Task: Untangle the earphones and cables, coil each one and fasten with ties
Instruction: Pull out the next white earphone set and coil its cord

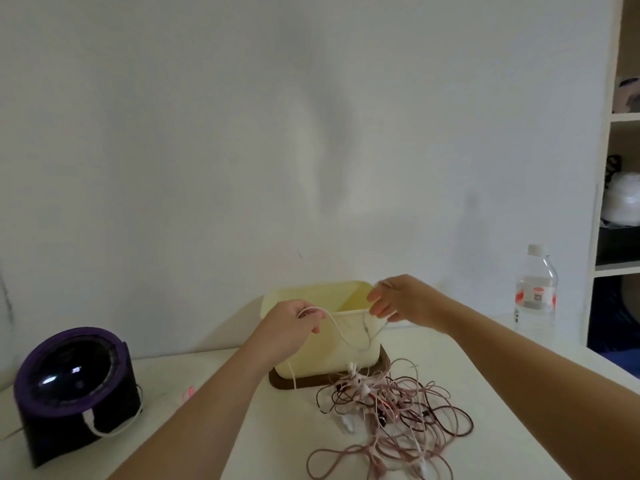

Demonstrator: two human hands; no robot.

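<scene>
Fingers: the left hand's [294, 323] fingers [313, 325] curl and pinch one white cable [341, 336]; the right hand's [405, 301] fingers [379, 306] pinch a farther stretch of the same cable.
White cable: one, sagging in a loop between the two sets of fingers, with a strand trailing down below the left fingers.
Tangle: one heap [391, 420] of pinkish, dark and white cables and earphones, on the surface [277, 431] below the right fingers; strands too blurred to count.
Cream bin: one [322, 351], just behind both sets of fingers, standing on one dark brown base [298, 382].
Water bottle: one [535, 292], upright, well right of the right fingers.
Purple device: one [72, 386], far left of the left fingers, with one white cord at its front.
</scene>
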